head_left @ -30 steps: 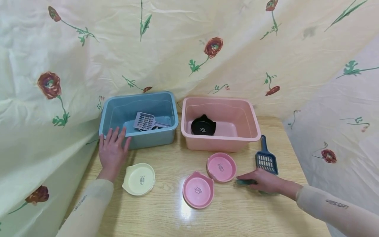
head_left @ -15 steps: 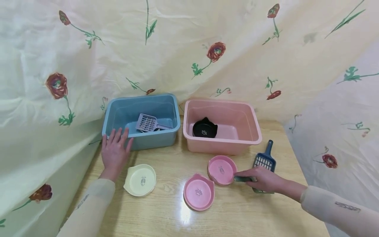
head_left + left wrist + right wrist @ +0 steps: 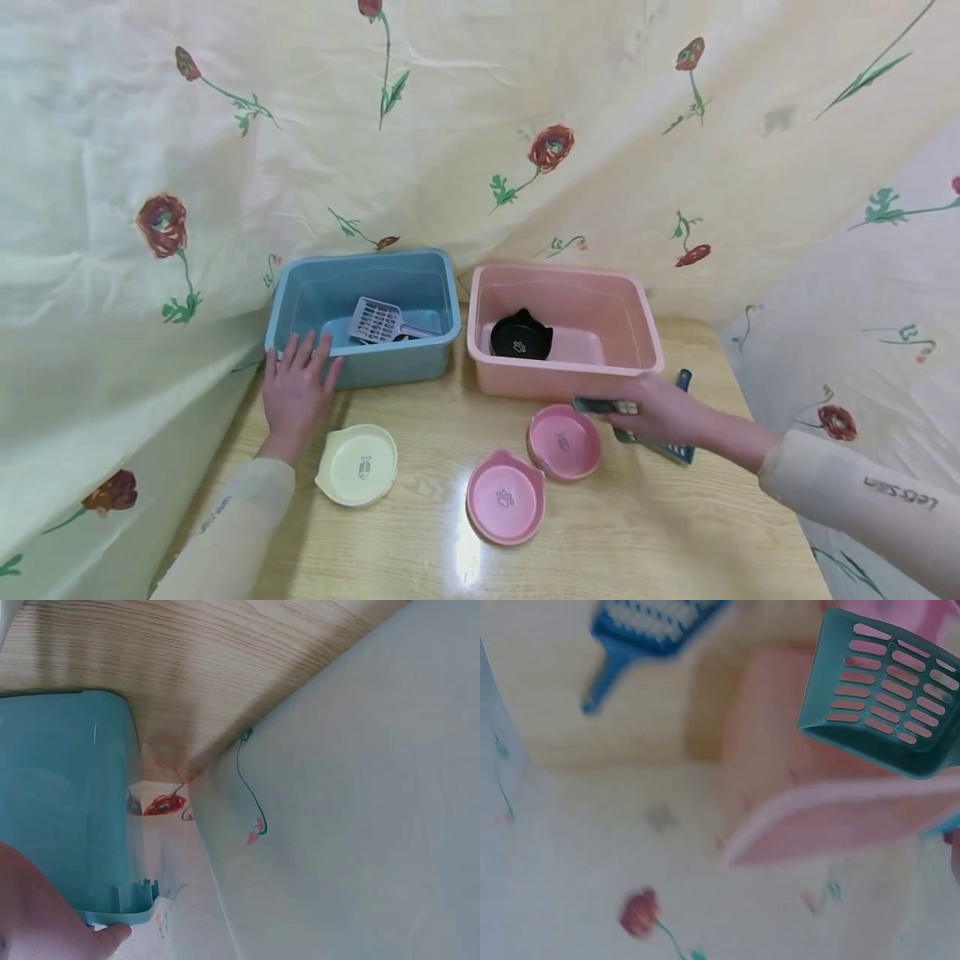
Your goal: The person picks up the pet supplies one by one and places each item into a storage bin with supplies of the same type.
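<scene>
My left hand (image 3: 296, 396) rests on the front rim of a blue bin (image 3: 397, 367), its fingers spread over the edge. A lilac slotted litter scoop (image 3: 377, 322) lies inside that bin. In my right hand (image 3: 663, 410) I grip a dark green litter scoop (image 3: 900, 756), whose slotted head shows large in the right wrist view. This hand is raised at the front right of a pink bin (image 3: 525, 379), overlapping its corner. Inside the pink bin sits a black cat-shaped bowl (image 3: 521, 337). A navy litter scoop (image 3: 622, 652) lies on the table, partly hidden behind my hand.
Two pink bowls, one round (image 3: 566, 454) and one cat-eared (image 3: 505, 504), stand on the wooden table (image 3: 420, 558) before the pink bin. A cream cat-eared bowl (image 3: 356, 471) stands near my left forearm. Floral cloth (image 3: 450, 167) hangs behind the bins and along both sides.
My right hand has lifted the green scoop from near the table and moved it forward toward the pink bin. The left hand stays on the blue rim. The head view has shifted slightly.
</scene>
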`<state>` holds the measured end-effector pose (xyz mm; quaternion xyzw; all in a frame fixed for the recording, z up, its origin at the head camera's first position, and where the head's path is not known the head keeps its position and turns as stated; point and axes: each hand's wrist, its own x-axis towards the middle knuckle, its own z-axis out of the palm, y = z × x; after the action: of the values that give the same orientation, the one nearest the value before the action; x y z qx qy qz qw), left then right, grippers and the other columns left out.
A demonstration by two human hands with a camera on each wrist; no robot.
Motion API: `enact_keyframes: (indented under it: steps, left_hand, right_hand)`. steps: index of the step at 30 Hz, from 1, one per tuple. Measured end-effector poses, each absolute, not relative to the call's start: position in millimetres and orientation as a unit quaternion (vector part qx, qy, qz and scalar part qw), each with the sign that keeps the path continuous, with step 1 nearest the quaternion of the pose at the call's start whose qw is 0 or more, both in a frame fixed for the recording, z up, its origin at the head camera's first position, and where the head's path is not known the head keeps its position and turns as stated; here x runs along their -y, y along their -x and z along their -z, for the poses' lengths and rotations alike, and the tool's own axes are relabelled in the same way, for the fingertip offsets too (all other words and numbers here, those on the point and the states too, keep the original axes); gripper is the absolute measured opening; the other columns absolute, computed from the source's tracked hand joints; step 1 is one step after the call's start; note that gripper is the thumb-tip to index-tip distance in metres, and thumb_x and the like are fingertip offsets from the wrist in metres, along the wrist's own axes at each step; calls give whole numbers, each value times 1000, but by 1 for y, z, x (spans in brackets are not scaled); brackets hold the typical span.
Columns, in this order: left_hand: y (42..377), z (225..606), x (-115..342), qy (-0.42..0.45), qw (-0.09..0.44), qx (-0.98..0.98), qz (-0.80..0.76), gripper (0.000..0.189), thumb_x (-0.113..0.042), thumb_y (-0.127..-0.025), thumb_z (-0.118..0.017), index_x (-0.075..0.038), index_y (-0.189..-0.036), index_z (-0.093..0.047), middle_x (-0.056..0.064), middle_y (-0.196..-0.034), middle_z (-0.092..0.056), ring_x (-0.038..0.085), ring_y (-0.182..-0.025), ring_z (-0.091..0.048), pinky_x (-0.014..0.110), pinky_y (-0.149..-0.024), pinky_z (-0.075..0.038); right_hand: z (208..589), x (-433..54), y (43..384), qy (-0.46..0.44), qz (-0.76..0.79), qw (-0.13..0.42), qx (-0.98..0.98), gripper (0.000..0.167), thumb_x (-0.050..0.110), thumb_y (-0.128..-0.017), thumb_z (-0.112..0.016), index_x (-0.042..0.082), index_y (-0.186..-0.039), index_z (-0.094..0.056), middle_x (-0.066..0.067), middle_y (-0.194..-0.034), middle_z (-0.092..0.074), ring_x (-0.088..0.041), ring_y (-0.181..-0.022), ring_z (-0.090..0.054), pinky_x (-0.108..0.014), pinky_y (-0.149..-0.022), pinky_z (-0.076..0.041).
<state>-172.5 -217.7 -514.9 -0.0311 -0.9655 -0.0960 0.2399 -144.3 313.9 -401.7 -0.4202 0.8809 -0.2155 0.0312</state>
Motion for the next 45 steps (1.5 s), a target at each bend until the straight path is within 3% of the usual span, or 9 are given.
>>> enact_keyframes:
  steps: [2, 4, 7, 12, 18, 23, 29, 37, 45]
  left_hand:
    - [172, 515, 218, 29, 239, 966, 92, 58, -39, -106, -66, -15, -157, -54, 19, -156, -56, 42, -152, -43, 62, -130, -22]
    - [172, 516, 218, 27, 238, 967, 90, 58, -39, -105, -67, -15, -157, -55, 18, -156, -56, 42, -152, -43, 62, -130, -22]
    - [172, 517, 219, 26, 240, 966, 89, 58, -40, -105, -67, -16, -157, -55, 18, -156, -56, 42, -152, -43, 62, -130, -22]
    - [173, 518, 219, 29, 248, 963, 97, 58, -40, -105, -67, -16, -156, -56, 18, -156, -56, 41, -152, -44, 61, -130, -22]
    - [174, 519, 218, 29, 248, 964, 95, 57, -40, -105, -65, -16, -156, -56, 18, -156, -56, 41, -152, -43, 61, -130, -22]
    - [174, 519, 218, 30, 249, 964, 93, 57, -40, -105, -67, -17, -156, -57, 18, -156, -57, 41, -153, -43, 61, -130, -22]
    - [173, 518, 217, 29, 250, 964, 91, 58, -39, -104, -69, -17, -156, -56, 18, -156, -56, 41, -153, -43, 61, -130, -22]
    - [172, 518, 218, 24, 250, 964, 87, 57, -38, -104, -69, -17, -155, -57, 17, -156, -57, 40, -152, -45, 61, -129, -23]
    - [172, 519, 219, 26, 256, 963, 84, 56, -37, -102, -72, -17, -153, -60, 17, -153, -60, 40, -150, -47, 61, -129, -26]
  right_hand:
    - [386, -304, 153, 427, 220, 22, -877, 49, 3, -88, -86, 10, -135, -75, -3, -118, -80, -8, -93, -73, -38, -79, -66]
    - [371, -292, 160, 431, 239, 21, -870, 51, 2, -88, -86, 9, -137, -74, -3, -118, -81, -5, -87, -73, -35, -73, -65]
    - [352, -273, 173, 450, 266, 8, -852, 51, -1, -88, -85, 6, -137, -73, -6, -120, -80, -6, -89, -75, -31, -71, -64]
    - [322, -242, 196, 489, 260, -38, -832, 50, -2, -85, -87, 5, -133, -75, -7, -122, -80, -12, -97, -77, -29, -76, -64]
    - [287, -209, 223, 492, 258, -22, -831, 47, 0, -90, -84, 5, -135, -74, -9, -123, -79, -18, -99, -78, -39, -80, -66]
    - [270, -172, 246, 486, 224, 0, -845, 51, 6, -97, -80, 10, -146, -67, -9, -135, -74, -21, -107, -75, -47, -94, -62]
    - [271, -119, 272, 459, 236, 44, -856, 51, 13, -102, -75, 15, -151, -63, -7, -146, -68, -21, -124, -72, -38, -103, -60]
    - [296, -52, 301, 432, 341, 52, -833, 52, 10, -101, -76, 11, -151, -62, -11, -142, -70, -21, -124, -72, -32, -103, -59]
    - [333, -25, 323, 389, 463, 87, -792, 54, 5, -101, -74, 5, -153, -58, -14, -146, -67, -21, -133, -67, -30, -106, -57]
